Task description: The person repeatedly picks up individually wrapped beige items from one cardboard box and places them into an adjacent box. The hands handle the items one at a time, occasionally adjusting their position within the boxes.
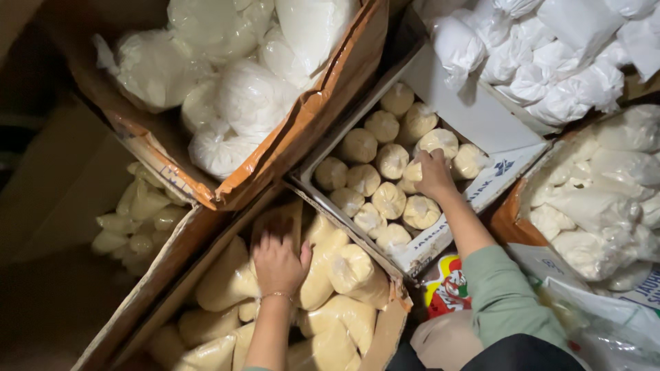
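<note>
My left hand (277, 261) lies flat, fingers spread, on yellowish plastic bags of powder (337, 275) packed in a cardboard box (385, 330) at the bottom centre. My right hand (434, 173), in a green sleeve, reaches into a white box (474, 117) of several small round tied bags (388, 199). Its fingers are closed on one small bag (414, 170) near the middle of that box.
A large brown box (302, 130) of white tied bags stands at the top left. More white bags (543, 55) pile up at the top right and right (598, 199). Pale small bags (137, 220) lie in a box at the left. A colourful package (447, 285) sits beside my right arm.
</note>
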The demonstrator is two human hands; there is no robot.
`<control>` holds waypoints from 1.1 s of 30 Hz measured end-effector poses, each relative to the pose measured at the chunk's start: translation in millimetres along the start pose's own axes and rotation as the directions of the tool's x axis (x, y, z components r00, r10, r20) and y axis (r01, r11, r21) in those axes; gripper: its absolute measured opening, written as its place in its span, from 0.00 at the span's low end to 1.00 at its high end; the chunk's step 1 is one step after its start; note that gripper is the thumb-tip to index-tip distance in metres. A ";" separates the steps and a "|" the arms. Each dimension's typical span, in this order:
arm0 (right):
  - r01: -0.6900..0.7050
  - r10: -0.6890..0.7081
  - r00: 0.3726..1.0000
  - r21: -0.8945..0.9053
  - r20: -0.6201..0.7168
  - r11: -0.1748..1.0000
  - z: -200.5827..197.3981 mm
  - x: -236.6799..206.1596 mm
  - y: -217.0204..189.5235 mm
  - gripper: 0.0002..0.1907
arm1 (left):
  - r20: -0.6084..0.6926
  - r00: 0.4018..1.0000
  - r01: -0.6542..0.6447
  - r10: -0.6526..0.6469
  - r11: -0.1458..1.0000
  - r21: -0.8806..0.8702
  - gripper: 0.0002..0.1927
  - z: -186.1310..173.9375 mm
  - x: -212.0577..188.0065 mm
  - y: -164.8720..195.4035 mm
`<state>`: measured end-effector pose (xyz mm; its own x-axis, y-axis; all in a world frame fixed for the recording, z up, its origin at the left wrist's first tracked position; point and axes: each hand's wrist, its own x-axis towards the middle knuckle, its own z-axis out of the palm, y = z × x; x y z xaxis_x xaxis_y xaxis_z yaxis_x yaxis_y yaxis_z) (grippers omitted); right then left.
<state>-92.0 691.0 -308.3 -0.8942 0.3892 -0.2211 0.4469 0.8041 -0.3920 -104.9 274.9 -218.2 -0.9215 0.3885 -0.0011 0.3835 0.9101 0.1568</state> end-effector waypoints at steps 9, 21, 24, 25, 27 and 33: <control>0.111 -0.081 0.980 -0.160 0.183 0.981 38.0 37.6 15.1 0.36 | -0.249 0.965 -0.105 0.084 0.992 -0.076 0.28 -0.3 2.5 0.2; -0.577 0.606 0.796 0.306 0.003 0.757 58.6 36.3 12.0 0.53 | -0.198 0.978 -0.074 0.063 0.996 -0.049 0.23 6.5 1.2 -2.7; -0.515 0.541 0.840 0.276 -0.025 0.812 69.5 28.7 6.8 0.55 | -0.292 0.952 -0.115 0.095 0.992 -0.050 0.24 7.3 0.1 -3.7; -0.464 0.487 0.873 0.270 -0.020 0.844 69.9 26.8 5.8 0.53 | -0.236 0.969 -0.090 0.076 0.995 -0.050 0.24 7.0 -0.3 -4.5; -0.426 0.442 0.897 0.253 -0.009 0.869 67.5 25.7 3.8 0.50 | -0.135 0.990 -0.032 0.025 0.998 -0.053 0.23 7.6 0.8 -3.4; -0.456 0.474 0.881 0.298 0.013 0.839 65.1 39.7 -6.4 0.51 | -0.347 0.934 -0.122 0.092 0.990 -0.065 0.25 1.5 4.8 -0.5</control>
<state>-128.7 672.1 -372.7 -0.5755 0.7179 -0.3917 0.7898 0.3635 -0.4941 -109.4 276.5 -219.8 -0.8464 0.3963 0.3557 0.4879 0.8448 0.2196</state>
